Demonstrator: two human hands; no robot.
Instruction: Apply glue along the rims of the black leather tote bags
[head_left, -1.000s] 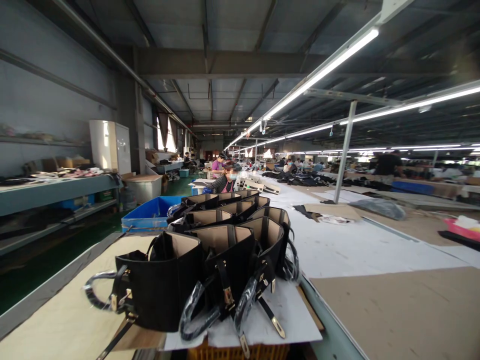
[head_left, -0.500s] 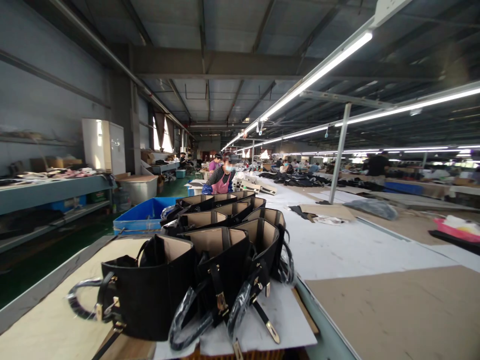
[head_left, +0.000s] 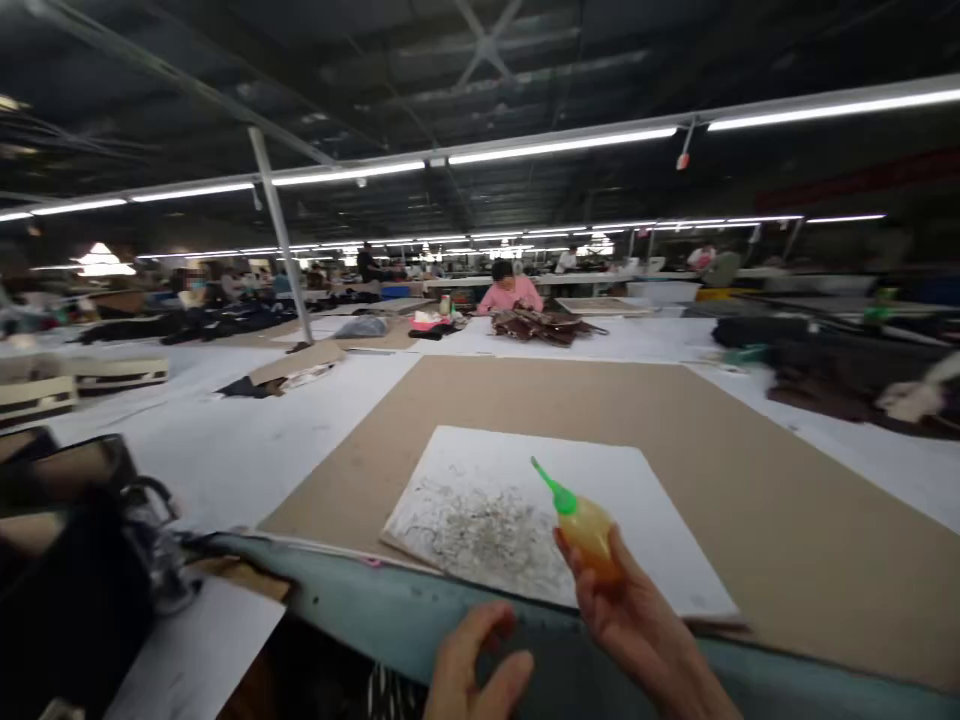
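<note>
My right hand is wrapped round a squeeze bottle with a green nozzle and an orange-yellow liquid inside. The bottle is tilted, its tip pointing up and to the left. Behind it lies a white board marked with dark smears and specks. At the bottom of the view, my left hand is near the table's edge, with thumb and fingers apart and nothing between them.
A brown sheet covers much of the table, with white paper to its left. Black handbags stand at the lower left. A person in pink sits across the table beside brown pieces. Dark material lies at right.
The view has swung right, from the row of handbags to the brown-covered table. Both hands have come into view, the right one holding the squeeze bottle.
</note>
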